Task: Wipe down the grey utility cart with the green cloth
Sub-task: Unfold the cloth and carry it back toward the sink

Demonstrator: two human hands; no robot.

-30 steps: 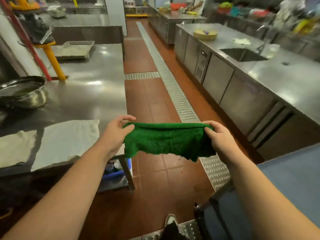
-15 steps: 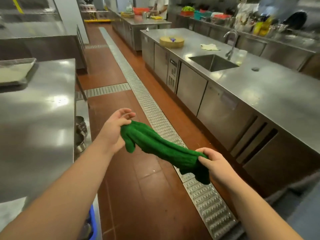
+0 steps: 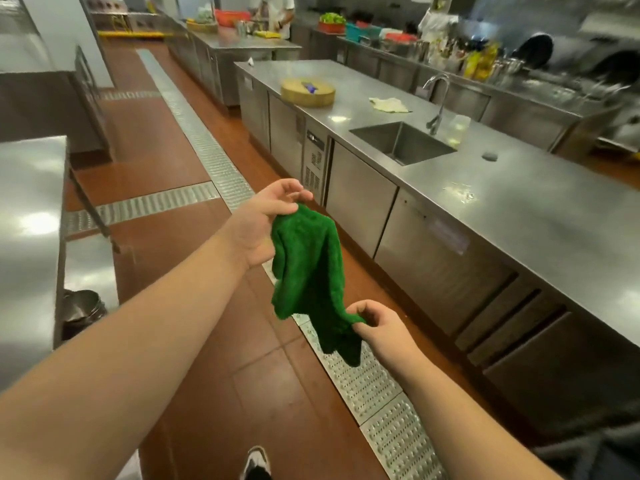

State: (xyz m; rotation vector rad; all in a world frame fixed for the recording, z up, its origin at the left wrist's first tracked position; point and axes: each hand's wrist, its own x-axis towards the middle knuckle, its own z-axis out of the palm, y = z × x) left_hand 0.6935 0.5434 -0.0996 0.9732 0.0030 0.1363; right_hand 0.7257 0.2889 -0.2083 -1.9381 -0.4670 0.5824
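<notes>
— Where is the green cloth (image 3: pixel 310 271)?

— Hanging in the air between both hands, above the floor drain grate (image 3: pixel 363 379); the left hand (image 3: pixel 263 223) pinches its top corner between thumb and fingers, the other fingers spread loose; the right hand (image 3: pixel 379 327), nearer the camera along the grate, is closed on the lower end, a tail dangling beneath it.

— What differs from half a second ago?

— The cloth was pulled into a tight diagonal roll; now it droops wider and slacker — the hands sit more one above the other; the steel counter with the sink (image 3: pixel 401 142), beyond the grate, fills more of the view.
</notes>
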